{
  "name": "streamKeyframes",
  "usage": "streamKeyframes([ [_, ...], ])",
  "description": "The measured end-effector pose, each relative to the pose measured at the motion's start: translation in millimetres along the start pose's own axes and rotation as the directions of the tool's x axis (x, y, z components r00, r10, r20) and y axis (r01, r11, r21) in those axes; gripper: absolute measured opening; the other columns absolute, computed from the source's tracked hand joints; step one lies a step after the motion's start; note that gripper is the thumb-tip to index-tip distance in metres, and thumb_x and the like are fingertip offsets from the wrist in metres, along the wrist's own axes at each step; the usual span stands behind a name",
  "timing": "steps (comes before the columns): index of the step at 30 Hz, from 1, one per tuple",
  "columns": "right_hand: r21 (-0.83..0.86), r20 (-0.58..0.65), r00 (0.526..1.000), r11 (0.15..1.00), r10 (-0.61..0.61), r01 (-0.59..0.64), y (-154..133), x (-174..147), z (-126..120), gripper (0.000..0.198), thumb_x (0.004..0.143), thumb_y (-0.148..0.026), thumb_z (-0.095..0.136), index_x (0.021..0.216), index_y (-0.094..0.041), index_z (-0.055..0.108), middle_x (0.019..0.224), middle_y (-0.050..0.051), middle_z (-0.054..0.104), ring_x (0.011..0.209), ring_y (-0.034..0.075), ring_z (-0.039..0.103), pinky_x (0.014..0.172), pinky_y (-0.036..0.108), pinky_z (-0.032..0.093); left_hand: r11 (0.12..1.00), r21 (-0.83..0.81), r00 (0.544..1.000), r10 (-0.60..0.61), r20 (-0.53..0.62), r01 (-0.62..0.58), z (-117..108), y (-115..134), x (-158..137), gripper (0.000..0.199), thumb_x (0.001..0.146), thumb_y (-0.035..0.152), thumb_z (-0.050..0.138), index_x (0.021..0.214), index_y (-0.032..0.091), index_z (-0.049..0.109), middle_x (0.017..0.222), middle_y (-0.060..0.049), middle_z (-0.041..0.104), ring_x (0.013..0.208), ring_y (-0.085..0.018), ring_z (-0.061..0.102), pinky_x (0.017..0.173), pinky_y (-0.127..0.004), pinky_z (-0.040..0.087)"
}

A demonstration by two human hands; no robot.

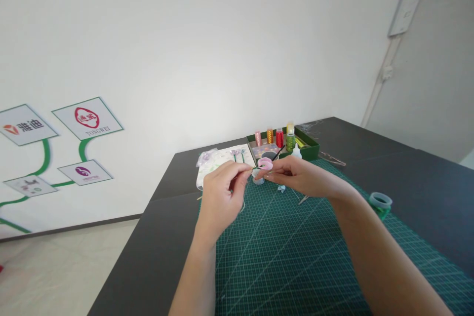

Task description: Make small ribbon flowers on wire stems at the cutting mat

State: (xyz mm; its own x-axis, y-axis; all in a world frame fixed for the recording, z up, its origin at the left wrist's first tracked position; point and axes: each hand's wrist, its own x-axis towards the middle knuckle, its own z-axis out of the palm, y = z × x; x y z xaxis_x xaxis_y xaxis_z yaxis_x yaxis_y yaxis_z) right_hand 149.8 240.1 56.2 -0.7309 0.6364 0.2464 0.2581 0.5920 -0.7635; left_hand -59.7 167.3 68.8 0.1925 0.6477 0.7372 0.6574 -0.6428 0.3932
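Observation:
My left hand (225, 190) is closed, its thumb and index finger pinching the thin green stem of a small pink flower (265, 163). From the other side, my right hand (301, 175) has its fingertips closed at the flower's edge; part of its grip is hidden. Both hands are held above the far part of a green cutting mat (285, 252). Just behind the flower, a dark stick leans from a small dark-topped cup (269, 156). On the mat below lies a small light-blue piece (281, 188).
Behind my hands stands a green box (314, 152) with several thread spools, including a red one (279, 138). A white dropper bottle (296, 151) is before it. A white sheet (218, 160) lies left; a clear-rimmed green jar (380, 206) stands right. Clear-handled scissors (333, 159) lie beyond.

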Motion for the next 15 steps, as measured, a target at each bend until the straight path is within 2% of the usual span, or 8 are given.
streamKeyframes([
  [6,-0.031,0.025,1.0,0.999,0.012,-0.012,-8.6,-6.4,-2.1,0.035,0.1,-0.039,0.052,0.109,-0.019,0.078,0.057,-0.004,0.042,0.048,0.008,0.026,0.044,0.025,0.018,0.997,-0.041,0.996,-0.06,-0.069,0.058,0.4,-3.6,0.8,0.016,0.096,0.024,0.058,0.088,0.019,0.071,0.073,0.0,0.07,0.064,-0.013,0.062,0.061,-0.026,0.049],
  [9,-0.019,0.034,0.999,1.0,0.007,-0.006,-9.4,-8.9,-2.1,0.036,0.1,-0.041,0.052,0.112,-0.02,0.078,0.057,-0.005,0.041,0.048,0.009,0.025,0.044,0.025,0.018,0.995,-0.053,0.993,-0.085,-0.077,0.081,0.9,-5.1,0.7,0.016,0.096,0.025,0.058,0.087,0.019,0.071,0.072,-0.001,0.07,0.063,-0.013,0.062,0.059,-0.025,0.05],
  [15,-0.005,0.041,0.999,1.0,0.004,-0.003,-8.9,-13.2,-2.1,0.039,0.101,-0.045,0.05,0.115,-0.022,0.077,0.056,-0.005,0.036,0.049,0.01,0.026,0.045,0.024,0.018,0.999,0.036,0.995,-0.029,-0.095,0.032,1.4,-5.7,0.5,0.017,0.097,0.021,0.055,0.087,0.019,0.069,0.077,-0.002,0.071,0.068,-0.014,0.063,0.065,-0.027,0.05],
])
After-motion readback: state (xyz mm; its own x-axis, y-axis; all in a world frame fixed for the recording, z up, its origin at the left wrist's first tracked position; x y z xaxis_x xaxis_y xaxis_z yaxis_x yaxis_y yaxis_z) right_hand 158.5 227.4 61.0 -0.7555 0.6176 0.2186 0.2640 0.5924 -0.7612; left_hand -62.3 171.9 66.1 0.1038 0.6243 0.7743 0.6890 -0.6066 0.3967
